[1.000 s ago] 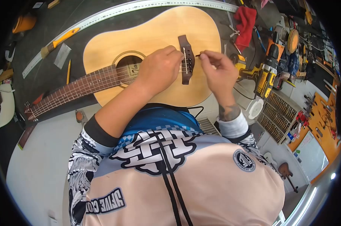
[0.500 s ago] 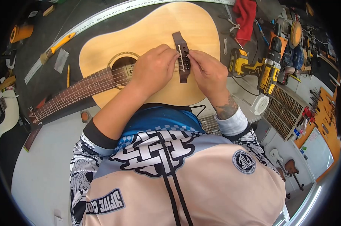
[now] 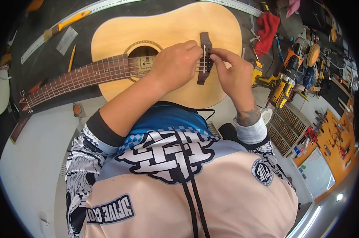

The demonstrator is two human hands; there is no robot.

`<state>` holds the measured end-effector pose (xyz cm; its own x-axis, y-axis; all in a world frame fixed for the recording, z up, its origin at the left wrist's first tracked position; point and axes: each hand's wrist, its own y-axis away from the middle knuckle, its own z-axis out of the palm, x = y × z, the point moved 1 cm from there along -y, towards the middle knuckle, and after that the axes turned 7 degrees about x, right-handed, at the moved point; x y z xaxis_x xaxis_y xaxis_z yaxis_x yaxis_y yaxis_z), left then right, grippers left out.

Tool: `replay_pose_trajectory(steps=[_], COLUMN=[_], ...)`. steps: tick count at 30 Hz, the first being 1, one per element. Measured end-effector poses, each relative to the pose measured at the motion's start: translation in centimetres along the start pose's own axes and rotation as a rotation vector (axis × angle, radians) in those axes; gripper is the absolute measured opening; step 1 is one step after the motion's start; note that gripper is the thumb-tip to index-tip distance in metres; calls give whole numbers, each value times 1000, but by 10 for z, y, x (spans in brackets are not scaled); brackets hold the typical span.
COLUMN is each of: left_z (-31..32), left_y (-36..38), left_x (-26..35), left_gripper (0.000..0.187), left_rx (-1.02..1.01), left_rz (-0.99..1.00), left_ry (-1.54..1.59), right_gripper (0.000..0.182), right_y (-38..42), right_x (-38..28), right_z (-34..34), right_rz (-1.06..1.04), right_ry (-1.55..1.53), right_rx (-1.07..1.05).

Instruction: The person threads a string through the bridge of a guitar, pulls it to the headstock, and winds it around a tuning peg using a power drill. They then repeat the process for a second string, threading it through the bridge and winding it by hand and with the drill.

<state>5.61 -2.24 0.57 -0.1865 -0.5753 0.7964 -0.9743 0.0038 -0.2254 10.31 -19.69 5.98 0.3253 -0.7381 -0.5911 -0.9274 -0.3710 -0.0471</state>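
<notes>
Guitar (image 3: 167,31) lies face up on the dark surface (image 3: 48,69). Left hand (image 3: 177,65) just left of the bridge (image 3: 205,71), right hand (image 3: 235,69) just right; fingers bent, grip we cannot tell. We judge it light, stiff, top easily dented; best lifted by the neck (image 3: 80,75).

the left hand (image 3: 177,65) is curling its fingertips out of my sight at the bridge (image 3: 203,76); it's covering a stretch of the strings (image 3: 96,72) and the end of the writing on the label (image 3: 145,64). whether the right hand (image 3: 235,73) is pinching anything, i'm not managing to see. the left forearm (image 3: 132,100) is masking part of the guitar's (image 3: 175,27) lower edge. the long ruler (image 3: 84,15) is running out of view at the top, the pale guitar body (image 3: 0,95) is vanishing into darkness at the left, and the whiteboard's (image 3: 316,170) marks are looking too small to read.
</notes>
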Motion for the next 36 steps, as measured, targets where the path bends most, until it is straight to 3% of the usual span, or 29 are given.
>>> replay_pose_trajectory(steps=[14, 26, 36], left_z=[3, 7, 6], left_y=[3, 4, 4], left_x=[-2, -5, -4], left_gripper=[4, 11, 14], left_rx=[50, 2, -15], left_rz=[-7, -37, -84], left_ry=[32, 22, 48], right_gripper=[20, 16, 14], right_y=[-16, -15, -21], right_x=[-6, -13, -11], right_z=[-7, -2, -3], right_rz=[-394, -230, -306], right_ry=[284, 303, 300], right_rx=[-146, -156, -201])
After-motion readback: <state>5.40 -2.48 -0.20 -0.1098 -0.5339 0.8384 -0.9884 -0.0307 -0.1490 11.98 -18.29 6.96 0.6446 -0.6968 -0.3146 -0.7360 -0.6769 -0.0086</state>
